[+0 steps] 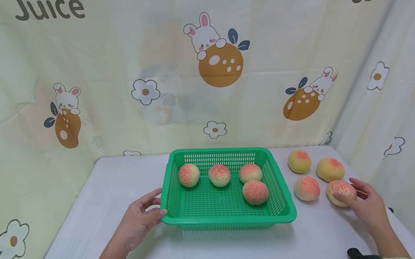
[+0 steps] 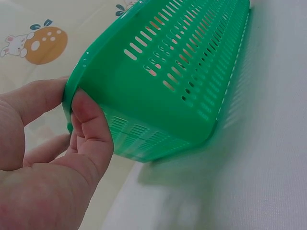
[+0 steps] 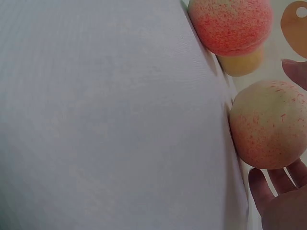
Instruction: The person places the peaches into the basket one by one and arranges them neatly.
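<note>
My left hand (image 1: 142,218) grips the left rim of a green plastic basket (image 1: 233,224). In the left wrist view, the thumb (image 2: 91,122) lies against the outer wall under the basket's lip. Several pinkish peaches sit inside, among them a left one (image 1: 189,175) and a front right one (image 1: 255,192). Over to the right, my right hand (image 1: 370,205) holds a speckled peach (image 1: 340,193) between thumb and fingers. The right wrist view shows that peach (image 3: 268,124) close beside the white tabletop, with fingertips along its lower side.
Beside the held peach lies another pink peach (image 1: 307,188). Two yellower peaches, one at the back (image 1: 299,161) and one to its right (image 1: 330,169), sit behind these. A white cloth covers the table (image 1: 214,257). Printed curtains (image 1: 175,120) hang behind it and along its sides.
</note>
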